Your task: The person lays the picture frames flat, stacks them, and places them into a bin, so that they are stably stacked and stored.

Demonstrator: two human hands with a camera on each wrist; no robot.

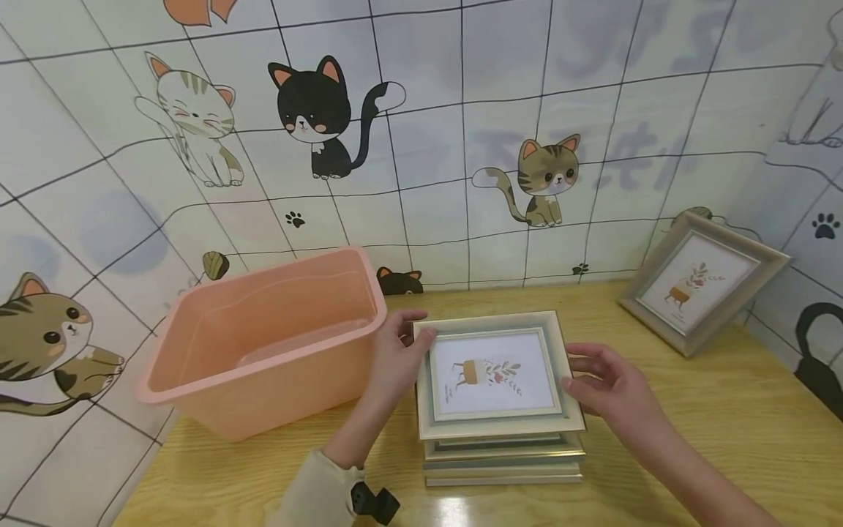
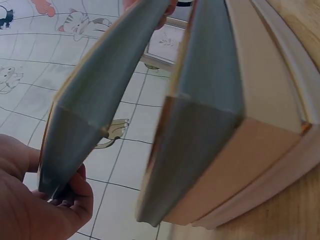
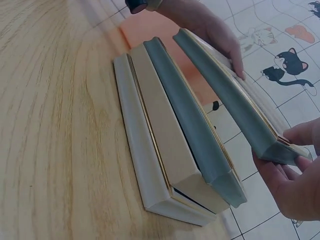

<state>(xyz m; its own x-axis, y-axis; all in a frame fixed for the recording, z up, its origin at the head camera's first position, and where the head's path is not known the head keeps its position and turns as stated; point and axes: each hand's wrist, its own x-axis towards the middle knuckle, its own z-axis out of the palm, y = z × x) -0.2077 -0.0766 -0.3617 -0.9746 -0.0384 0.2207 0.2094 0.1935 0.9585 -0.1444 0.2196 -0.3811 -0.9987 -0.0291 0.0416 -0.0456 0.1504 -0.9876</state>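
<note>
far left, white wall sheet (image 1: 435,161) with black grid lines and printed cartoon cats, a brown tabby print (image 1: 66,333) near the left edge. next, peach-pink rectangular plastic tub (image 1: 283,399) on the light yellow wood-grain table (image 1: 731,417), open side up, nothing seen in the part of its inside that shows. right of it, left hand (image 1: 398,362), cream sleeve (image 1: 315,492), small black device (image 1: 375,503) at the wrist; grip closed to the frame's thickness, thumb on the left border, fingers at the edge. middle: rectangular picture frame with pale gold and blue-green border (image 1: 490,373), face up, white print of a brown seat with flowers, seat legs toward the left. it's held between both hands above a stack of three pale and blue-green rectangular frames (image 1: 503,468); wrist views show a clear gap under it, tilted a bit against the stack. stack sits on the table, frames flat on each other. right hand (image 1: 612,380) pinches the right border, thumb on the face, fingers behind. farther right, champagne-coloured rectangular frame (image 1: 701,282) stands tilted on the table, similar print. right edge, black looped item (image 1: 819,380), cut off, can't tell what.
</note>
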